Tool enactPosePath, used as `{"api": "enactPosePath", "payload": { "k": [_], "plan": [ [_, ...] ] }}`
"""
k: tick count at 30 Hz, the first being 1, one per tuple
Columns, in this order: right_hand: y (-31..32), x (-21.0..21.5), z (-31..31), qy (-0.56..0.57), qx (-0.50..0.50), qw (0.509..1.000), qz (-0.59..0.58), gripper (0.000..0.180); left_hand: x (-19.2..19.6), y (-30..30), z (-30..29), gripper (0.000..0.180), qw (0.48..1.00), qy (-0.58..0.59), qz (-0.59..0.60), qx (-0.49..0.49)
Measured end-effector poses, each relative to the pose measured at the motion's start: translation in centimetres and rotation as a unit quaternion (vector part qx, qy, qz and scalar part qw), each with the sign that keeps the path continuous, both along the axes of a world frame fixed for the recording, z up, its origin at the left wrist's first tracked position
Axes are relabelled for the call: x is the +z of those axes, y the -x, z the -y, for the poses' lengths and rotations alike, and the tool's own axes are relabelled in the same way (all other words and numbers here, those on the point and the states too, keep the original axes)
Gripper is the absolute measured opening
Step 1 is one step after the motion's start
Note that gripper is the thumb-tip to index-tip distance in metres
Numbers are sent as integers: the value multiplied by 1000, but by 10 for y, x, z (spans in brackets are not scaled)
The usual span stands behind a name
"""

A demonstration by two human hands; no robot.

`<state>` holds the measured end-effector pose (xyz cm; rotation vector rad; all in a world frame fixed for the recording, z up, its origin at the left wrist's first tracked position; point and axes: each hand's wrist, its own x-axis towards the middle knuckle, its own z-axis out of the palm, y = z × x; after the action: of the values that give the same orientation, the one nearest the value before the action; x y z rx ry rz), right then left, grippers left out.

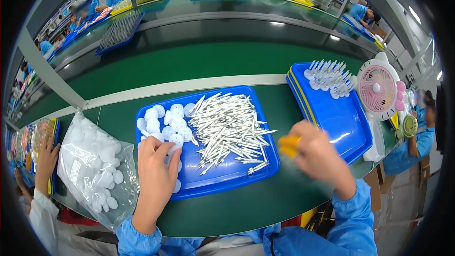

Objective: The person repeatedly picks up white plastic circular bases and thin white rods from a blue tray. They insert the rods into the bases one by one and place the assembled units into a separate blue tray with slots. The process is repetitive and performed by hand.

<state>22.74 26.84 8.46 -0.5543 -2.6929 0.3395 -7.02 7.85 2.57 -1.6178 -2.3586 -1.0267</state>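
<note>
My left hand is over the left side of a blue tray, its thumb and fingers closed at a white round disc that shows small dots. More white discs lie heaped around it. A large pile of thin white pointed sticks with dark marks fills the tray's middle and right. To the right of the tray, above the green table, my right hand is smeared by motion. It grips a small yellow object whose kind I cannot make out.
A clear bag of white discs lies left of the tray. Stacked blue and yellow trays at right hold upright sticks on discs, beside a pink and white fan. Another person's hand is at far left. A conveyor runs behind.
</note>
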Motion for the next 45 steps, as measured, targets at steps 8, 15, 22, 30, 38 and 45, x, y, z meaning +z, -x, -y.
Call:
{"api": "enactPosePath", "payload": {
  "k": [8,15,22,30,38,45],
  "plan": [
    [36,-24,21,49,118,981,146,15,11,-10,-2,15,987,-24,155,28],
    [63,-44,35,39,98,993,56,6,3,-7,0,17,975,-58,211,-50],
    [70,-51,51,53,86,995,17,18,4,-10,1,27,940,-30,338,-43],
    [65,-46,54,104,65,992,-24,37,5,-13,2,21,894,-22,442,-75],
    [77,-25,76,306,57,944,-107,37,5,-31,5,18,857,-2,496,-138],
    [75,-33,74,300,65,947,-97,39,4,-35,4,19,885,-7,441,-148]
  ]
}}
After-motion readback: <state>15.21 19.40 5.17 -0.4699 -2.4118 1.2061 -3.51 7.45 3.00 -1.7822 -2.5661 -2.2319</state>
